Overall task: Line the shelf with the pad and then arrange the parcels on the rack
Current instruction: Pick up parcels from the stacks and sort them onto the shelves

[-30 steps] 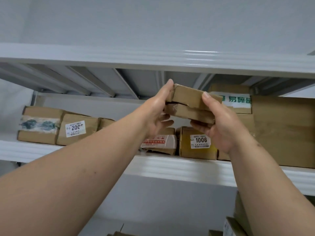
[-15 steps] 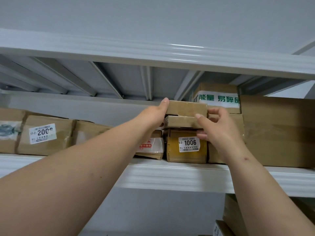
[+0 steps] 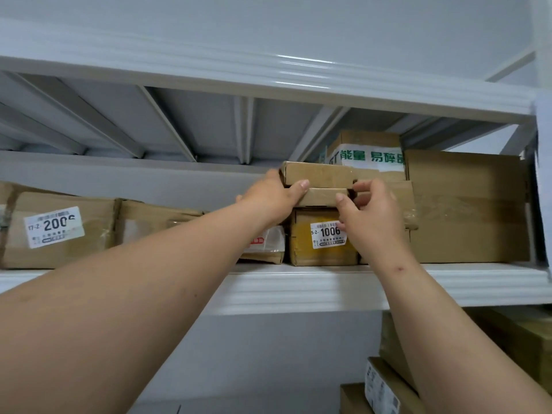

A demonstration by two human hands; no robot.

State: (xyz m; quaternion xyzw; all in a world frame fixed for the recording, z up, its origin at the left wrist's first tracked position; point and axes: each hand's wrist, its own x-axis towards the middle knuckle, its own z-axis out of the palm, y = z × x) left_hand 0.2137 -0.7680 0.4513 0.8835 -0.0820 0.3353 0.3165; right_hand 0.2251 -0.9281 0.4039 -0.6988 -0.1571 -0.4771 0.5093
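Two flat brown cardboard parcels lie stacked on the box labelled 1006 point(image 3: 324, 237) on the white shelf point(image 3: 298, 288). The upper flat parcel point(image 3: 319, 174) sits on the lower flat parcel point(image 3: 324, 197). My left hand point(image 3: 273, 198) grips the left end of the pair, thumb across the lower parcel's front. My right hand point(image 3: 369, 209) pinches the right end of the lower parcel with thumb and fingers. No pad is visible on the shelf.
More boxes fill the shelf: one labelled 2006 point(image 3: 56, 228) at the left, a taped box with green print point(image 3: 366, 153) behind, a large plain box point(image 3: 466, 204) at the right. The upper shelf's underside point(image 3: 209, 124) hangs close above. Parcels point(image 3: 385, 386) sit below right.
Both hands carried the two flat parcels from mid-air forward onto the 1006 box. The stack now lies level on it, and my right fingers have shifted to its right end.
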